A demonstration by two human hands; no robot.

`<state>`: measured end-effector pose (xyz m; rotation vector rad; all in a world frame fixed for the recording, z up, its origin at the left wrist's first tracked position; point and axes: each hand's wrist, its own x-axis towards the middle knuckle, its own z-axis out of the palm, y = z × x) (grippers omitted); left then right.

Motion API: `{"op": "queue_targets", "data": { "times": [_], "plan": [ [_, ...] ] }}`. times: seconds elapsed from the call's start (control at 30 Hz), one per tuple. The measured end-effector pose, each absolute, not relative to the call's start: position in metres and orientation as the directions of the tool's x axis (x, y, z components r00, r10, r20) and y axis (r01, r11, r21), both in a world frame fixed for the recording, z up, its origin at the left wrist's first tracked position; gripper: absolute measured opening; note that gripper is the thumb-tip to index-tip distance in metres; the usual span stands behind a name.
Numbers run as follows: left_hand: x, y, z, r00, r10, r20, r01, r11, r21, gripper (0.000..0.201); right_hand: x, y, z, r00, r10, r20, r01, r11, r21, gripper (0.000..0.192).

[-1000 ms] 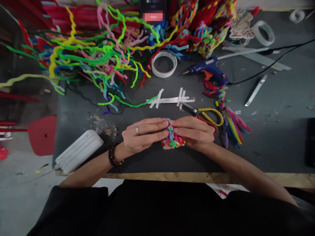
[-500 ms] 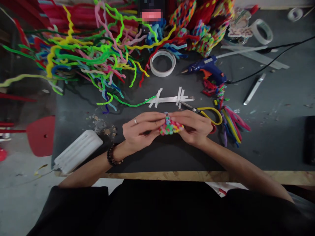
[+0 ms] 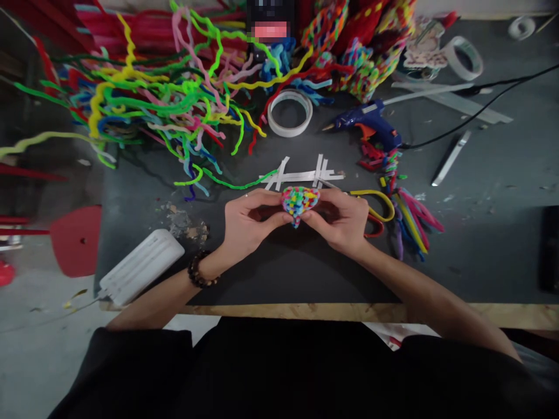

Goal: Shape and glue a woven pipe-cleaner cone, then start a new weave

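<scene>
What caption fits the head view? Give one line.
Both hands, left hand and right hand, hold a woven multicolored piece above the dark table.

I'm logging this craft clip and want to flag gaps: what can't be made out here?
Head view only:
- Underside of the woven piece: hidden by the left hand and right hand.
- Scissors: blades covered by the right hand.
- Object at top centre: blurred out.
- Dark item: cut off by the right edge.
- Tape roll: too small for detail.
</scene>
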<state>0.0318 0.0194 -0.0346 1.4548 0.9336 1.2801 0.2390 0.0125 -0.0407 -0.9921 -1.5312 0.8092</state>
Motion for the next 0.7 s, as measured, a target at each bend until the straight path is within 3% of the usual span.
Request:
{"op": "queue_targets", "data": {
  "times": [0.2, 0.53, 0.7],
  "plan": [
    [0.032, 0.02, -0.037, 0.114, 0.952, 0.283, -0.066, -0.277, 0.958, 0.034, 0.244, 0.016, -0.046, -0.193, 0.891, 0.412, 0.096, 0.435, -0.895, 0.04],
    [0.031, 0.019, -0.041, 0.116, 0.945, 0.305, -0.047, -0.302, 0.952, 0.039, 0.245, 0.021, -0.049, -0.206, 0.842, 0.498, 0.091, 0.523, -0.847, 0.037],
    [0.029, 0.02, -0.04, 0.126, 0.891, 0.435, 0.018, -0.441, 0.897, 0.035, 0.245, 0.023, -0.047, -0.258, 0.817, 0.516, 0.065, 0.548, -0.834, 0.04]
  ]
}}
